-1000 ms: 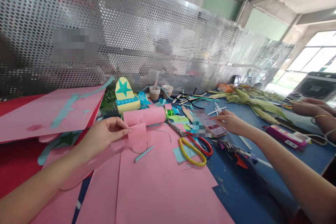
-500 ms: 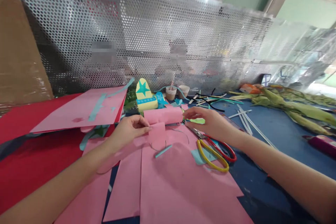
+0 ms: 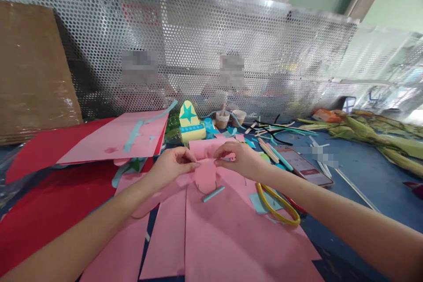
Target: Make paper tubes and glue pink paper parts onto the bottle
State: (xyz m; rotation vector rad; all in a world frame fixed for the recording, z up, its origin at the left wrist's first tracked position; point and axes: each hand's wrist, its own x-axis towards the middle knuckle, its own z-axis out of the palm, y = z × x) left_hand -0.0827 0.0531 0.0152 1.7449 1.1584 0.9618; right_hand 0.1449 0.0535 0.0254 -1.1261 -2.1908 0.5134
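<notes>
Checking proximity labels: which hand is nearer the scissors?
Right. The right hand pinches the right edge of the small pink paper, its forearm crossing above the scissors. The left hand pinches the left edge, farther from them.

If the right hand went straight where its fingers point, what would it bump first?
The right hand would probably meet the left hand first, across the pink paper both seem to pinch; depth is unclear.

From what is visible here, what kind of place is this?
Probably a shared craft workspace: a blue table holds pink paper sheets, scissors with yellow and red handles, and a yellow paper piece with a teal star.
</notes>
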